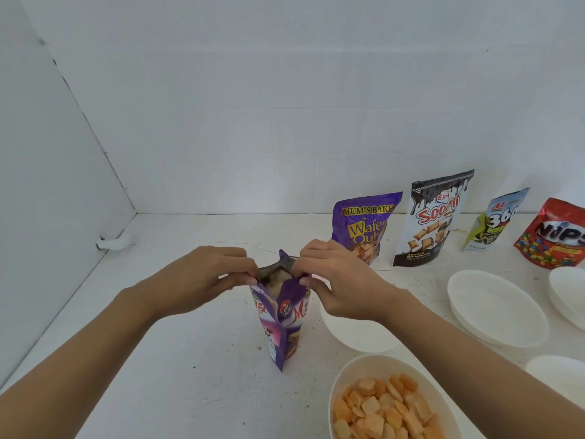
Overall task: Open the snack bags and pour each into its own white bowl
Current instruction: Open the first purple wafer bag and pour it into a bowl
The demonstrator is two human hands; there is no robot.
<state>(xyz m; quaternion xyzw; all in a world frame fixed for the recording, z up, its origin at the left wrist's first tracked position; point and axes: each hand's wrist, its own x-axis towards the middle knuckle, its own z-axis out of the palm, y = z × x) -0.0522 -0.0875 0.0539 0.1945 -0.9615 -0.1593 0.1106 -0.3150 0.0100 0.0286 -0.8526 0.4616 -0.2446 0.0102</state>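
A purple snack bag stands upright on the white table in the middle of the view. My left hand pinches the left side of its top and my right hand pinches the right side. The top is pulled apart, and pale snacks show inside the silver lining. An empty white bowl sits just right of the bag, partly under my right wrist. A white bowl at the front right holds orange square crackers.
Sealed bags stand along the back wall: purple Mum's Bake wafers, black-and-white Soomi, a 360 bag and red Nips. More empty white bowls sit at the right. A wall closes the left side.
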